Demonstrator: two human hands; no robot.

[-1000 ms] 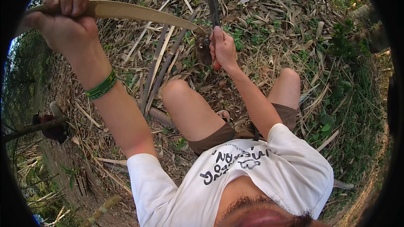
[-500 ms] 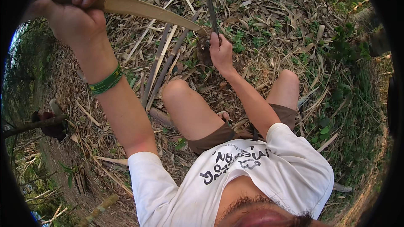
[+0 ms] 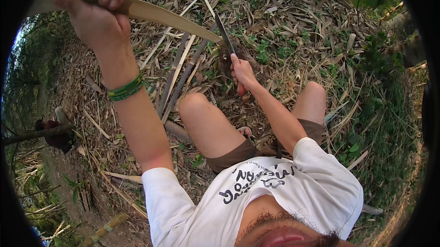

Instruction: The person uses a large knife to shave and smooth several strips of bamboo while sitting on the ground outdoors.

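Observation:
My left hand [image 3: 98, 15], raised at the upper left, is wrapped round a long pale strip of split bamboo [image 3: 169, 18]. The strip slants down toward a dark stump [image 3: 240, 54] on the ground in front of my knees. My right hand [image 3: 243, 72] grips the reddish handle of a long-bladed knife [image 3: 223, 32]. Its dark blade points up and away, crossing the strip's lower end just above the stump. Whether the edge touches the strip I cannot tell.
Several split bamboo strips [image 3: 181, 70] lie on the leaf litter left of the stump. A thicker cut piece [image 3: 176, 130] is beside my left knee. Farther left a dark bundle [image 3: 57, 132] sits by a branch. Green plants [image 3: 366, 105] grow on the right.
The knife has dropped from a raised, upright position toward the strip's lower end, my right hand moving slightly nearer. My left hand has shifted right with the strip.

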